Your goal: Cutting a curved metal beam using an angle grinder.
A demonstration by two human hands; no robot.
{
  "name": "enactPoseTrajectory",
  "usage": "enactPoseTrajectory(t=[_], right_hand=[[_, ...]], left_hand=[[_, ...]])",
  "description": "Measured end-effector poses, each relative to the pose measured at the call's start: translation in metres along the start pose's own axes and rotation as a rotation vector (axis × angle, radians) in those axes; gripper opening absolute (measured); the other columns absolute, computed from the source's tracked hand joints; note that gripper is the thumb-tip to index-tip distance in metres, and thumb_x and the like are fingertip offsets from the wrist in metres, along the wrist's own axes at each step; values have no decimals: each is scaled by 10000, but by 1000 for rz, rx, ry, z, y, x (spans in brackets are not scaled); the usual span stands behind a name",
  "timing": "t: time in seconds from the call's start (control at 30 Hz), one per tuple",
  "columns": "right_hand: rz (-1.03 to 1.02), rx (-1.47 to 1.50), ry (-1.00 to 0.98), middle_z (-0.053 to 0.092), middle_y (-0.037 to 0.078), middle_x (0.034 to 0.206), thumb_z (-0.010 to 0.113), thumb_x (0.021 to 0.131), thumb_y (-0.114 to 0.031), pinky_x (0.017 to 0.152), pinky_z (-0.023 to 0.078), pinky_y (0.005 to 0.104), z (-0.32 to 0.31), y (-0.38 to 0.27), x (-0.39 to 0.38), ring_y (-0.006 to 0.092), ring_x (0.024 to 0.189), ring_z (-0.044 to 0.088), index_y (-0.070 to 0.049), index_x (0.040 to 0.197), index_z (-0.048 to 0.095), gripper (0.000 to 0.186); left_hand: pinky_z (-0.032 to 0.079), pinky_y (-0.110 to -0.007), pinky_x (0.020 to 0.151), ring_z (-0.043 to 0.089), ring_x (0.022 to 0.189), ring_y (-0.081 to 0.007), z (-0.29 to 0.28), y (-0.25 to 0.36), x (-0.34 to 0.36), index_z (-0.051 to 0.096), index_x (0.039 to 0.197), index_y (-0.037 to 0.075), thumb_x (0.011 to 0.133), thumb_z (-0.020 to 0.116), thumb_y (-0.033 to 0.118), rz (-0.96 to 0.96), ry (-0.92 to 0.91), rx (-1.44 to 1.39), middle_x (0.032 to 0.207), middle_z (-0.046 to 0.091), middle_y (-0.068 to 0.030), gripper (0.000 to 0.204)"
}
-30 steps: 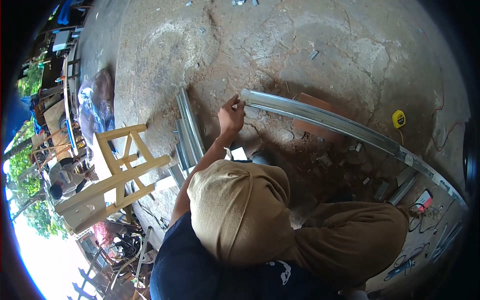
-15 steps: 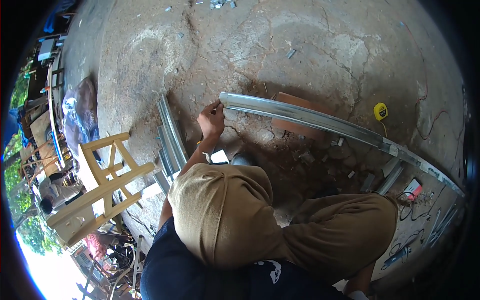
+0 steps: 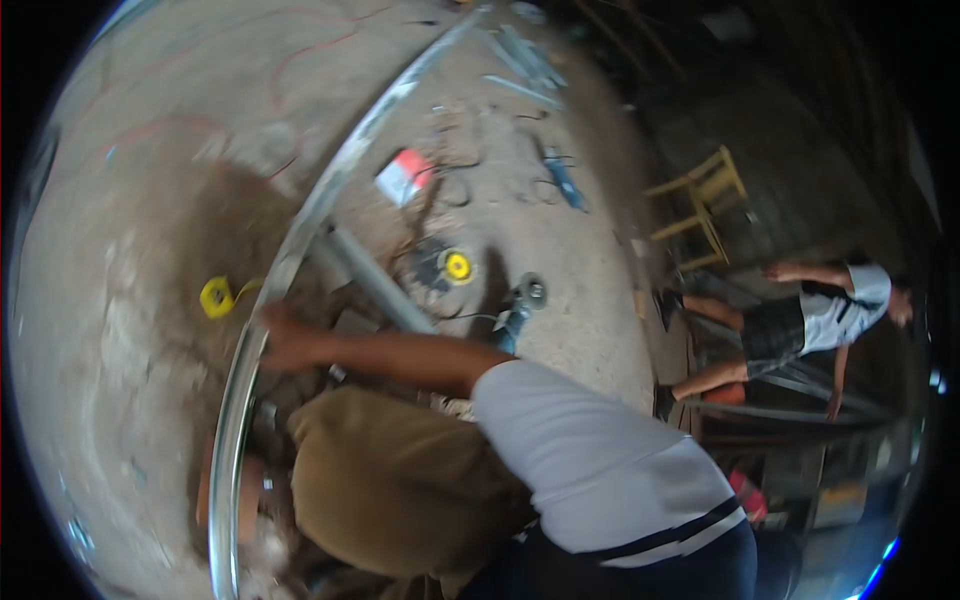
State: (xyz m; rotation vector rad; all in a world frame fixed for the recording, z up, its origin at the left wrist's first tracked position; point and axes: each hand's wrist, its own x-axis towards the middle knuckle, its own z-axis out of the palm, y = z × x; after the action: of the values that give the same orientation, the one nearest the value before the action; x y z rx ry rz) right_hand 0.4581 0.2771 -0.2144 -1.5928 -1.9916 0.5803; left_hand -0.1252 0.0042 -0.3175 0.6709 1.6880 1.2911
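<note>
A long, shiny metal channel (image 3: 237, 420) runs from the lower left up to the far top of the head view. My right hand (image 3: 288, 338) is at its near edge, fingers closed on the rim, somewhat smeared by motion. Just across the channel from that hand lies a yellow tape measure (image 3: 215, 297), a short length of its blade out toward the metal. A second, shorter metal piece (image 3: 375, 280) meets the channel at an angle beyond my forearm. My left hand is out of sight.
On the floor to the right are a yellow-centred disc (image 3: 457, 265), a blue angle grinder (image 3: 520, 312), a red-and-white box (image 3: 405, 177) and a blue tool (image 3: 563, 180) with a cord. Another person (image 3: 800, 320) stands near a yellow wooden stand (image 3: 705, 205). More metal strips (image 3: 525, 65) lie far off.
The view has swung to the right. My left hand, earlier at the channel's end, has left the picture. My right arm now reaches across to the channel beside the tape measure.
</note>
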Motion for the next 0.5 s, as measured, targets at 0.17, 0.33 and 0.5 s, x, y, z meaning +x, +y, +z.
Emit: enactPoseTrajectory(t=[0.17,0.33,0.5], right_hand=[[285,-124,-235,337,293,1304,715,680,-383,1030,327,481,-31,-57,17,435,1224,316,73,1263,429,794],[274,-93,-141,319,324,1314,719,677,-376,1033,321,483,-26,-52,11,447,1247,300,25,1270,465,760],[252,-109,-161,283,359,1343,706,692,-375,1050,294,497,-15,-56,8,473,1256,284,9,1247,504,705]], left_hand=[[511,-302,772,618,883,-223,53,11,19,598,1161,11,900,603,214,-34,-24,33,1000,660,-111,331],[509,-294,731,620,847,-205,37,58,-15,615,1134,14,897,610,210,-113,75,213,963,664,-103,308],[508,-285,690,623,811,-188,40,81,-41,632,1107,16,893,617,205,-190,224,358,927,667,-96,285]])
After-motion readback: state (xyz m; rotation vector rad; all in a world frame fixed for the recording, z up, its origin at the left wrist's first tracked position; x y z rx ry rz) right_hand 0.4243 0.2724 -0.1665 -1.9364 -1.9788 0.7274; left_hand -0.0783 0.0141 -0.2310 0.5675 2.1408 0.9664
